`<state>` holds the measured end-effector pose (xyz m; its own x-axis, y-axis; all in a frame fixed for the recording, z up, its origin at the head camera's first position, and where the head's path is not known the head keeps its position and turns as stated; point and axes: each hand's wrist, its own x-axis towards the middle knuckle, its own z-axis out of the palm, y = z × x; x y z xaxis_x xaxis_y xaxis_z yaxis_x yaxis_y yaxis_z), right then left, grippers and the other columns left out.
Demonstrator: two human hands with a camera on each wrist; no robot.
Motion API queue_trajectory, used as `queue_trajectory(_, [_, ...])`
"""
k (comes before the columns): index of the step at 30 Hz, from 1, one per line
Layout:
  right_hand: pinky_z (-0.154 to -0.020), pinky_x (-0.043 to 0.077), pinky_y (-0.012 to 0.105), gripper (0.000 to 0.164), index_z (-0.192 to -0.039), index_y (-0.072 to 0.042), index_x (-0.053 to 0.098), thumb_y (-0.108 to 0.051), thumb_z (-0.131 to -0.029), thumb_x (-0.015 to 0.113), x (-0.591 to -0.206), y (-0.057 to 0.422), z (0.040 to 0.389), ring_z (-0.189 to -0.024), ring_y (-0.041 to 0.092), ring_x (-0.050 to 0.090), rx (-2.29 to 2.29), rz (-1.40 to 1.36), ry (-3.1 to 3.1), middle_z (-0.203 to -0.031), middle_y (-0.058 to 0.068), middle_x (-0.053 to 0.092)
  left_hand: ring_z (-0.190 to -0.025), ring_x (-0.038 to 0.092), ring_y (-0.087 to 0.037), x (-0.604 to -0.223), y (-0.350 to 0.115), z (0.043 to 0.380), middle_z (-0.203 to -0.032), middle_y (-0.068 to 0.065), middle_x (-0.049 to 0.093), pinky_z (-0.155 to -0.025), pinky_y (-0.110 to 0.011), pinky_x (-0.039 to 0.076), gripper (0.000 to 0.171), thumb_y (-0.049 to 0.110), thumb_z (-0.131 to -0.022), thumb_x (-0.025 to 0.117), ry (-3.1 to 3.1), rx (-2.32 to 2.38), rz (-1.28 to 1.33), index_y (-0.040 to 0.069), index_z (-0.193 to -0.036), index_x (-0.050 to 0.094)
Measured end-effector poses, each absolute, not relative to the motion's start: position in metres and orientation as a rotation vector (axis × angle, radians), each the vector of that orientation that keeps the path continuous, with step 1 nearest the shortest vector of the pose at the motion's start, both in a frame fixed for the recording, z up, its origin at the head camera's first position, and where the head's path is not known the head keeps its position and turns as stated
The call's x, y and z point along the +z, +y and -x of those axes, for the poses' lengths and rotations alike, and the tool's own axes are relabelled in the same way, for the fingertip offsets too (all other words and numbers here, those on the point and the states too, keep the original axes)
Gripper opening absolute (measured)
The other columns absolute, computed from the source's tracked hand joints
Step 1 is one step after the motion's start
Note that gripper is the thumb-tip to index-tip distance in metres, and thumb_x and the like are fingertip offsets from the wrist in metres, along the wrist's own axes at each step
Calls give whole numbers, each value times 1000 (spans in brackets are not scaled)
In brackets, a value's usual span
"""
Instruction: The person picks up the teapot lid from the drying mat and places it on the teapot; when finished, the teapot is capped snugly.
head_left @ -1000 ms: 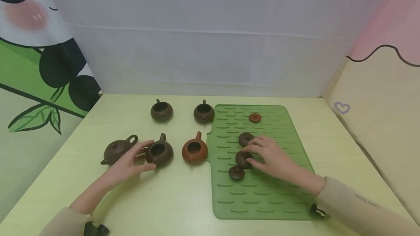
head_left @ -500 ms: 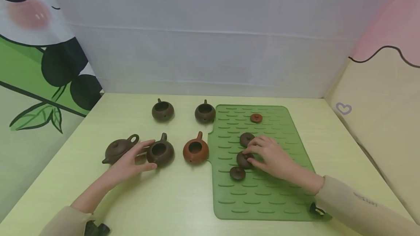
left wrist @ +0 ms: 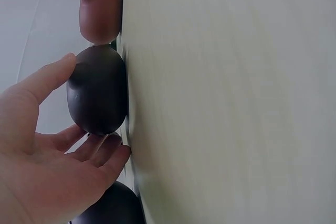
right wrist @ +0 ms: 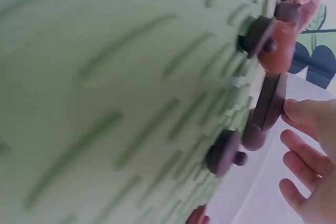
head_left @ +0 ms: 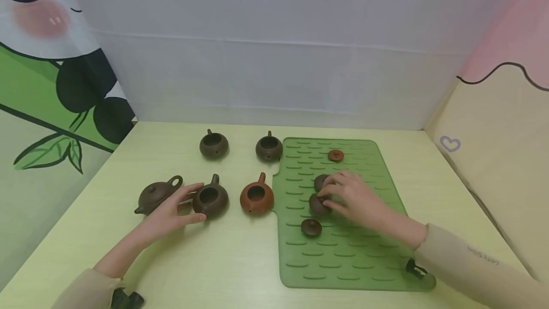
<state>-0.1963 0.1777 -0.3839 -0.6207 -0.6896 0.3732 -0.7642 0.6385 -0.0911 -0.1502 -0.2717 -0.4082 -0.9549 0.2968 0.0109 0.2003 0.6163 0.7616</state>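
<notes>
My left hand (head_left: 171, 216) is around a lidless dark brown teapot (head_left: 211, 200), thumb by its spout and fingers at its far side, as the left wrist view also shows. Over the green mat (head_left: 356, 266), my right hand (head_left: 351, 199) pinches the knob of a dark teapot lid (right wrist: 270, 103) between thumb and finger. That lid is raised off the mat in the right wrist view. Beside it lie a second dark lid (right wrist: 223, 153), partly hidden by the hand in the head view, and a smaller dark lid (head_left: 311, 227). An orange-brown lid (head_left: 336, 155) lies farther back.
Left of the left hand sits a lidded dark teapot (head_left: 153, 197). An open orange-brown teapot (head_left: 256, 198) stands between the held teapot and the mat. Two open dark teapots, one at back left (head_left: 214, 145) and one touching the mat's edge (head_left: 269, 149), stand behind.
My right hand has lifted the dark lid by its knob and shifted it slightly up and away. The left hand stays at its teapot.
</notes>
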Motion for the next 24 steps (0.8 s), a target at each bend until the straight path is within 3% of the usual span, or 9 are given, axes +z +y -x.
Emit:
queue_trajectory(17, [-79, 49, 37, 20, -99, -14, 77, -18, -81, 81, -322, 160, 210, -96, 22, 58, 451, -1220, -2386, -104, 4, 71, -133, 48, -50, -406, -272, 149, -151, -26, 41, -106, -58, 45, 78, 24, -88, 76, 2711, 1270, -423, 2, -150, 35])
queue_trajectory(24, [-88, 50, 39, 19, -101, -17, 76, -26, -84, 78, -312, 139, 215, -104, 20, 58, 435, -1233, -2408, -108, 1, 70, -133, 48, -50, -405, -271, 148, -150, -26, 42, -106, -59, 44, 78, 23, -88, 76, 2713, 1273, -429, 1, -150, 35])
